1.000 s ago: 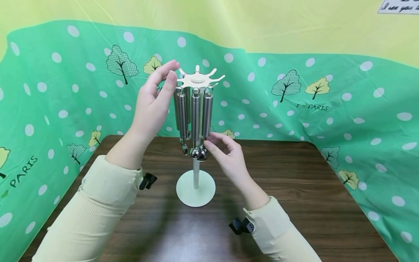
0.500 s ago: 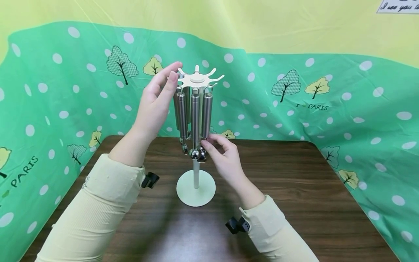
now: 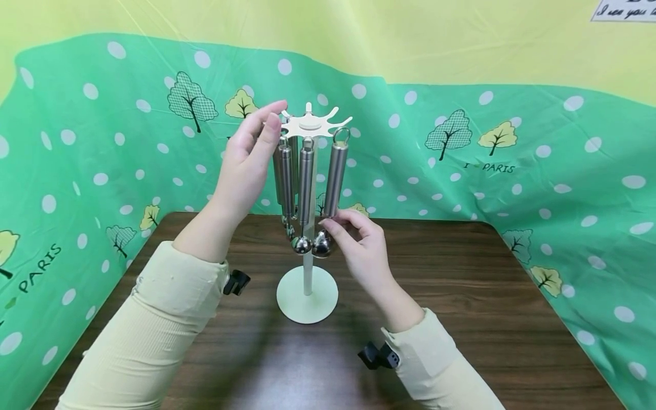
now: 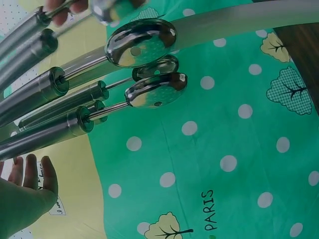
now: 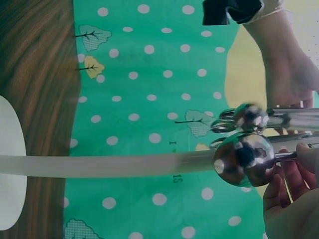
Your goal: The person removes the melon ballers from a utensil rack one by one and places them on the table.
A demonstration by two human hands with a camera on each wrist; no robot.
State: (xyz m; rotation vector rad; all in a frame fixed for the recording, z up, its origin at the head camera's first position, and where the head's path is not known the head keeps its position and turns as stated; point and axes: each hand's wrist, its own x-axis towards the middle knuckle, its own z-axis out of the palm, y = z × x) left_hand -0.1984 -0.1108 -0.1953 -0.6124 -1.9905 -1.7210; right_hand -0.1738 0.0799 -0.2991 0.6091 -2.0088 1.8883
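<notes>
A white rotary stand [image 3: 309, 126] bears several steel spoons, hung by rings from its curved arms. My right hand [image 3: 361, 245] pinches the thin neck of one spoon [image 3: 336, 176] on the stand's right side. That spoon tilts, with its ringed top leaning right by an arm's tip; its round bowl [image 5: 244, 159] shows large in the right wrist view. My left hand [image 3: 241, 156] is raised at the stand's left, fingers extended and fingertips right at an arm. In the left wrist view, my left hand [image 4: 27, 194] lies beside the steel handles [image 4: 45, 134].
The stand's round white base [image 3: 292, 304] rests on a dark wooden table [image 3: 435, 285]. Behind and at both sides hangs a green and yellow cloth [image 3: 400, 154] with dots and trees. Other spoons [image 3: 306, 182] hang close to the held one.
The pinched spoon has swung right and outward from its hanging place and tilted, and my right hand has shifted slightly right with it. My left hand has moved slightly rightward.
</notes>
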